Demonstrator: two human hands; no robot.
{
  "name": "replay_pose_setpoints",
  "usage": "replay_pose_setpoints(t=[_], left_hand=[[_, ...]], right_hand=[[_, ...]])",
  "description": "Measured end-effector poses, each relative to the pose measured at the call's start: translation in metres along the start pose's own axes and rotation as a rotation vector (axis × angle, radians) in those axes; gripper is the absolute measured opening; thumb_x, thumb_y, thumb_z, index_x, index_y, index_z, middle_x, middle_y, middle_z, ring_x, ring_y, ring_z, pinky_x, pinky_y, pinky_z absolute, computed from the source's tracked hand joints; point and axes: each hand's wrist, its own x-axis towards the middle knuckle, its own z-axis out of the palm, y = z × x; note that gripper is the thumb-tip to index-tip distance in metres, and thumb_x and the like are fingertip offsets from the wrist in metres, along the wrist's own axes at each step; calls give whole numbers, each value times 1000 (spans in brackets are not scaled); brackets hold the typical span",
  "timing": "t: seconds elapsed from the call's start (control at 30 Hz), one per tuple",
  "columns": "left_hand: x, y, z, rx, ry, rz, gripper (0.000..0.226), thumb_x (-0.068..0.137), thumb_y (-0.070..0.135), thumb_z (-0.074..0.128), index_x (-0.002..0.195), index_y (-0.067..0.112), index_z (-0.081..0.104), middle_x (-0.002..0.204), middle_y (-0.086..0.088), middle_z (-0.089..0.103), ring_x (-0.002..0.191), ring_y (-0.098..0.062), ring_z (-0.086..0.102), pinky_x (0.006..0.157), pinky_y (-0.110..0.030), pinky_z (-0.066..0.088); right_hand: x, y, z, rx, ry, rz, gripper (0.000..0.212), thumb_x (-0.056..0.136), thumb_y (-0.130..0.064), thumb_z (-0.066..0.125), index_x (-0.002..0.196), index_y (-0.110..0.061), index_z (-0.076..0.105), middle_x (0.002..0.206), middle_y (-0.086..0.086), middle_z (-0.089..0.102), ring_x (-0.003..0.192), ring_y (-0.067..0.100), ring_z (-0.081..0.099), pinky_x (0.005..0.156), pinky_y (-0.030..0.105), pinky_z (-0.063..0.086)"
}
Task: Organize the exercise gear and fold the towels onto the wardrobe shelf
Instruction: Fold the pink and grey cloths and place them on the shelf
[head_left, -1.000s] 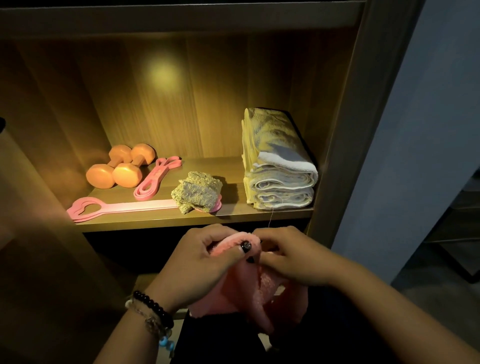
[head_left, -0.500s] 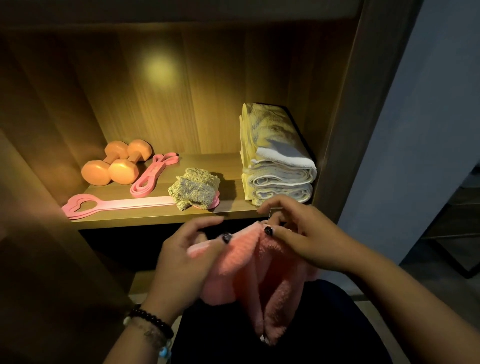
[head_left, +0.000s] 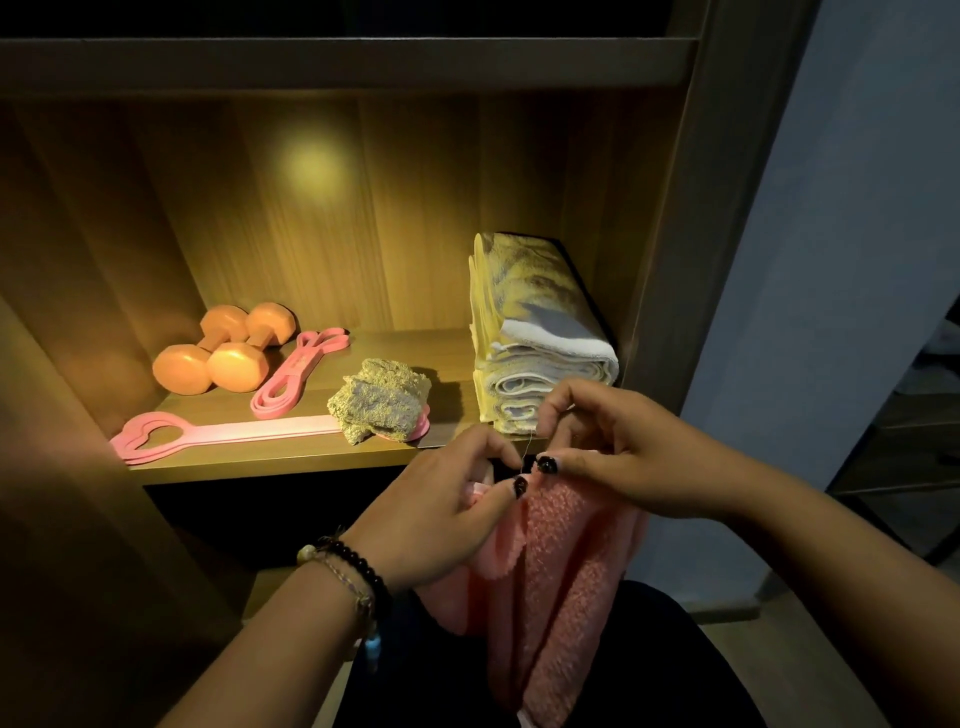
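Lit shelf (head_left: 457, 358), dumbbells (head_left: 223, 353), folded towels (head_left: 540, 364)

No readable text, labels, brands, numbers, signs anywhere in view.

shelf (head_left: 311, 457) left: dumbbells (head_left: 221, 351) at back, bands (head_left: 291, 384) right of and before them
centre: small cloth (head_left: 382, 400) on band end
right: towel stack (head_left: 540, 338)
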Motion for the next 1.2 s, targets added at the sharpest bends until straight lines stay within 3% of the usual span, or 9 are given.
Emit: replay_pose_setpoints(t=[0.1,0.23,0.37,0.5,0.73,0.87,0.97,1.1,1.2], left_hand=[[3,1,3,-50,-93,8,32,95,35,55,124,43,48,87,9,66,79,-5,62,78,-29,52],[5,3,16,-9,-40,64,1,93,30,56,93,30,55,72,13,60,64,-3,54,67,-32,45],[6,4,21,27,84,32,12,90,28,57,80,26,50,58,8,55,53,-8,46,56,-36,42],[11,-4,7,271,190,17,7,89,29,52,85,25,48,58,5,55,53,-14,53,54,-38,47],[17,-38,-39,305,462,-423,12,87,28,58,77,23,53,71,6,59,65,-8,54,54,-26,43],[11,-25,-31,65,318,-280,16,87,26,65,98,36,59,72,9,64,58,-5,61,44,-13,42],[15,-6,-14,32,84,-135,41,88,34,64,121,51,47,77,4,68,71,-6,65,65,-17,51],[20,6,10,17,27,-67,5,93,30,58,93,34,57,72,2,64,60,-6,57,70,-34,52],[18,-1,16,-1,196,-141,15,94,25,54,80,30,52,80,7,67,68,-7,62,67,-35,56]], right_hand=[[-1,-2,0,8,-23,-35,17,91,-5,60,101,-19,55,83,-1,66,76,11,61,66,27,47],[0,-2,-2,-20,57,-74,22,89,-2,62,102,-20,59,87,2,63,81,16,62,73,46,51],[-1,6,-6,-43,102,-43,22,86,-4,67,101,-19,64,78,-5,59,64,-2,53,62,16,43],[-2,17,-9,-148,88,49,18,80,-18,76,95,-20,66,82,-2,63,71,5,57,67,19,47],[-7,29,-45,-236,274,109,5,79,-12,75,81,-14,72,81,2,71,82,21,65,76,38,50],[-2,18,-45,-314,255,13,15,77,-7,76,81,-21,74,81,-6,71,80,9,65,76,33,52],[8,5,-32,-411,138,-100,13,78,-11,77,87,-21,76,80,-16,65,80,0,60,70,15,44],[12,-4,-27,-488,130,-192,15,77,-12,78,88,-23,76,77,-16,62,76,2,57,65,10,38],[4,3,-36,-516,129,-83,12,76,-23,80,86,-23,74,78,-13,65,75,4,57,63,15,41]])
